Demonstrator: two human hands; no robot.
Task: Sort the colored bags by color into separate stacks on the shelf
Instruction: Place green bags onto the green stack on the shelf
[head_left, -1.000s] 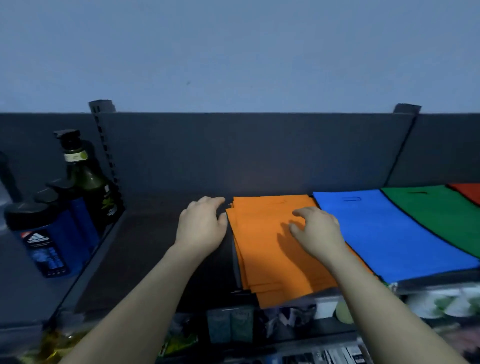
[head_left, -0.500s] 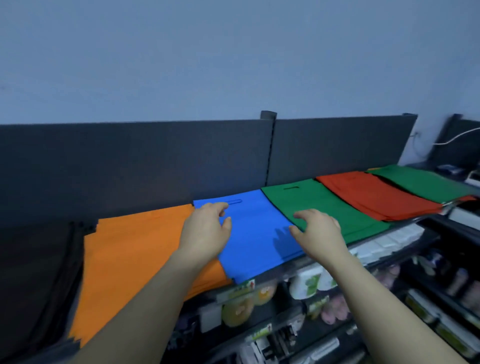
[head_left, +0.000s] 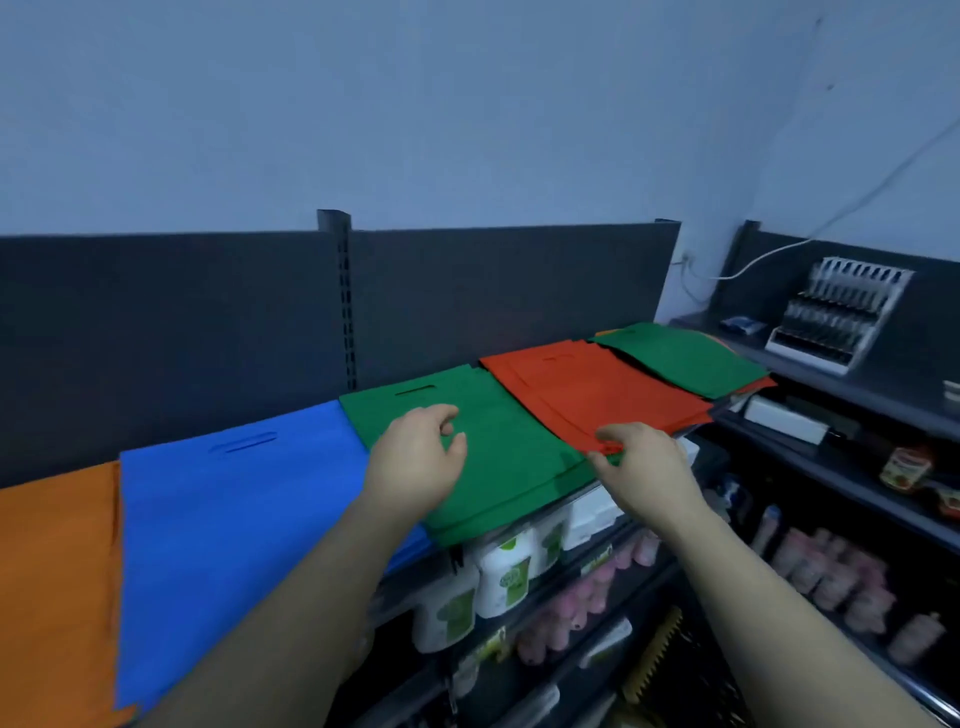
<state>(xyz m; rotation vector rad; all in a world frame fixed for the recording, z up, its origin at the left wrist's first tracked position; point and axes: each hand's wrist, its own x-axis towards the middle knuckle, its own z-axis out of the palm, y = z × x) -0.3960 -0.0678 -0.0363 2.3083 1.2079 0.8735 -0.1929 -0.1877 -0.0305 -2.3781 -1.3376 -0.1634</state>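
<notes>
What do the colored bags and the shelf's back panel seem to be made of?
Blue bags and red bags: probably thin non-woven fabric, matte, lying flat with cut-out slot handles. Back panel: likely dark painted metal, given its slotted upright.

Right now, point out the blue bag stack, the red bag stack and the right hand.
blue bag stack (head_left: 249, 519), head view, middle of the top bag
red bag stack (head_left: 587, 395), head view, middle of the top bag
right hand (head_left: 649, 467), head view, back of the hand

Single view, worn on my head. Faces forward-down, angled right; my left hand (head_left: 415, 457) and right hand (head_left: 644, 467) close below lens.
</notes>
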